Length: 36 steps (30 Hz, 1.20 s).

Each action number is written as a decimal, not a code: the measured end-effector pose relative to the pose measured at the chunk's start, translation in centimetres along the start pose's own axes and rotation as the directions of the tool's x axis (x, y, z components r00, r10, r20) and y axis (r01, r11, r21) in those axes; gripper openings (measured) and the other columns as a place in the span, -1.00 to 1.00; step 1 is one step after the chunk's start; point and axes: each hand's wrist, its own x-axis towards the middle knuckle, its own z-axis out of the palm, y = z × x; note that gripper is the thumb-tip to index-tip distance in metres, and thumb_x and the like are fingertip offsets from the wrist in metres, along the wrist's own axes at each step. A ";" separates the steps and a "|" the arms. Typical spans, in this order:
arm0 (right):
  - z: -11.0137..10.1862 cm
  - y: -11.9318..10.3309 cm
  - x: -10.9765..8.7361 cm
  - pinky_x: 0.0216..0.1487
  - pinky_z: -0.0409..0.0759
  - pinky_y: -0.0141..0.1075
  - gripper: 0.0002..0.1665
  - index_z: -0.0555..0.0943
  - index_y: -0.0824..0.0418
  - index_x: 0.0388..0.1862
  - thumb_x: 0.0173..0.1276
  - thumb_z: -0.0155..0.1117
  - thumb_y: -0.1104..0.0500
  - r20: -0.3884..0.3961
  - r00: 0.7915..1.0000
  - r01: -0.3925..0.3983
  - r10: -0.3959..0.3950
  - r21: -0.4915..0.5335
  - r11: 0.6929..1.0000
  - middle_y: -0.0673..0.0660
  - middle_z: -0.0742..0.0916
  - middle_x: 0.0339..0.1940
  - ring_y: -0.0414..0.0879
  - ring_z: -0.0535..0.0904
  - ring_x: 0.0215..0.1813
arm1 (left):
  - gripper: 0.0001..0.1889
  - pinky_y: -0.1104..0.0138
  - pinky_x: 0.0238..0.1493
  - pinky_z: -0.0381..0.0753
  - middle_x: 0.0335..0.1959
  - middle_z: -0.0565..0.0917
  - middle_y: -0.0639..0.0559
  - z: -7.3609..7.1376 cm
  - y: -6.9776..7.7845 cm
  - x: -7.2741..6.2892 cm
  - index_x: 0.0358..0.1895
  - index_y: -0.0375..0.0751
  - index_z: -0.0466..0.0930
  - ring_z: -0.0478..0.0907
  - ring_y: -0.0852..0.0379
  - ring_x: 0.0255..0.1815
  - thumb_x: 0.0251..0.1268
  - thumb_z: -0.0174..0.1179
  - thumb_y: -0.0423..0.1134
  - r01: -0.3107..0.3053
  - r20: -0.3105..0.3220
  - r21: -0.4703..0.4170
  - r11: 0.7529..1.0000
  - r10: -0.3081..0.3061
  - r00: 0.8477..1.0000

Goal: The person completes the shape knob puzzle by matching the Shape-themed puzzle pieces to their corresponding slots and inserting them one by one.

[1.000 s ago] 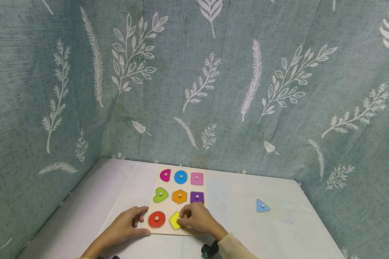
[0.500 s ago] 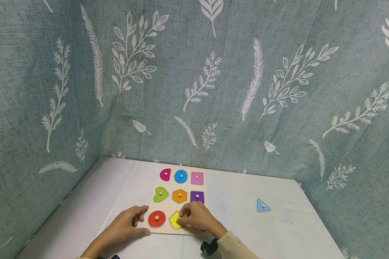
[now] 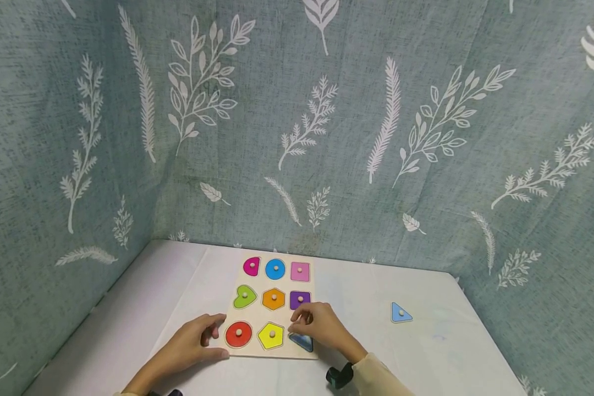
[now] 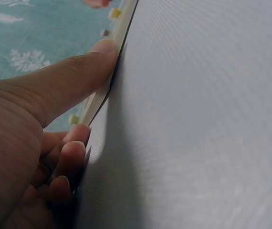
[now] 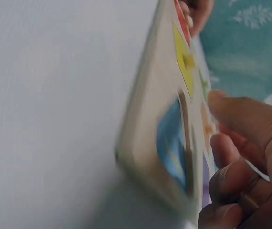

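A wooden peg puzzle board (image 3: 253, 316) lies on the table with colourful knobbed shapes in its slots. My left hand (image 3: 193, 342) grips the board at its near left corner; in the left wrist view the thumb (image 4: 86, 71) and bent fingers touch its edge. My right hand (image 3: 325, 327) hovers over the near right corner, fingers loosely bent, holding nothing. Beneath it a bare triangular slot (image 3: 304, 342) with a bluish floor is partly hidden. The yellow pentagon (image 3: 265, 340) sits in the slot to its left. A light blue triangle piece (image 3: 397, 317) lies apart on the right.
The table has a white cover (image 3: 356, 297). A patterned blue-green cloth (image 3: 346, 214) hangs behind it and along both sides. Other seated shapes include a red circle (image 3: 232, 336), a green heart (image 3: 241, 300) and an orange hexagon (image 3: 269, 301).
My right hand has let go of the yellow pentagon and moved right, over the triangular slot. The pentagon stays in its slot. My left hand has stayed at the board's corner.
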 end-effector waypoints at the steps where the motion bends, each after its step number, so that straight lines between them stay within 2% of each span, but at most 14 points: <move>1: -0.4 0.3 -0.1 -0.44 0.44 -0.41 -0.83 0.73 0.01 -0.32 0.23 0.59 0.04 -0.015 1.000 0.000 0.000 -0.008 1.000 -0.12 0.62 -0.54 -0.25 0.45 -0.46 | -0.11 0.39 -0.37 0.43 -0.34 0.47 0.12 0.0 0.0 0.0 0.27 -0.42 0.55 0.38 0.22 -0.37 -0.18 0.70 -0.04 -0.008 -0.001 -0.003 1.000 0.008 1.000; 6: -2.5 1.9 -1.0 -0.45 0.41 -0.39 -0.87 0.75 0.02 -0.29 0.28 0.55 0.05 -0.091 0.996 0.011 -0.013 -0.016 1.000 -0.14 0.62 -0.56 -0.25 0.43 -0.47 | -0.11 0.39 -0.37 0.42 -0.34 0.47 0.13 -0.1 -0.2 0.0 0.27 -0.42 0.55 0.37 0.25 -0.38 -0.17 0.69 -0.03 -0.019 0.002 0.003 1.000 0.019 1.000; 12: -4.8 3.6 -2.2 -0.44 0.41 -0.37 -0.89 0.75 0.02 -0.31 0.27 0.55 0.08 -0.191 0.982 0.011 -0.017 -0.028 1.000 -0.15 0.62 -0.56 -0.28 0.42 -0.50 | -0.12 0.40 -0.37 0.42 -0.34 0.46 0.12 0.0 -0.3 -0.1 0.26 -0.42 0.55 0.37 0.24 -0.37 -0.16 0.69 -0.05 -0.011 0.008 -0.013 1.000 0.011 1.000; 23: -9.0 6.4 -4.4 -0.41 0.40 -0.36 -0.90 0.75 -0.06 -0.31 0.27 0.56 0.10 -0.295 0.951 -0.118 0.097 -0.056 0.991 -0.15 0.63 -0.55 -0.22 0.43 -0.49 | -0.12 0.40 -0.37 0.43 -0.35 0.46 0.12 0.2 -0.1 0.1 0.27 -0.41 0.55 0.38 0.22 -0.37 -0.17 0.69 -0.05 0.006 0.009 -0.005 1.000 -0.006 1.000; 30: -11.0 8.1 -6.1 -0.37 0.43 -0.33 -0.90 0.75 0.00 -0.30 0.28 0.55 0.11 -0.347 0.925 -0.192 0.157 -0.069 0.979 -0.10 0.63 -0.52 -0.17 0.46 -0.43 | -0.12 0.41 -0.36 0.43 -0.34 0.47 0.12 0.1 -0.1 0.1 0.27 -0.41 0.55 0.38 0.24 -0.38 -0.16 0.69 -0.05 -0.011 0.008 -0.013 1.000 0.011 1.000; 36: -12.1 9.9 -7.2 -0.31 0.48 -0.27 -0.91 0.76 0.05 -0.23 0.37 0.48 0.08 -0.377 0.896 -0.272 0.235 -0.047 0.961 -0.05 0.66 -0.43 -0.13 0.50 -0.35 | -0.10 0.41 -0.37 0.42 -0.33 0.47 0.12 -0.1 -0.1 -0.1 0.28 -0.45 0.53 0.37 0.27 -0.38 -0.17 0.69 -0.05 -0.030 0.008 -0.017 0.999 0.031 0.999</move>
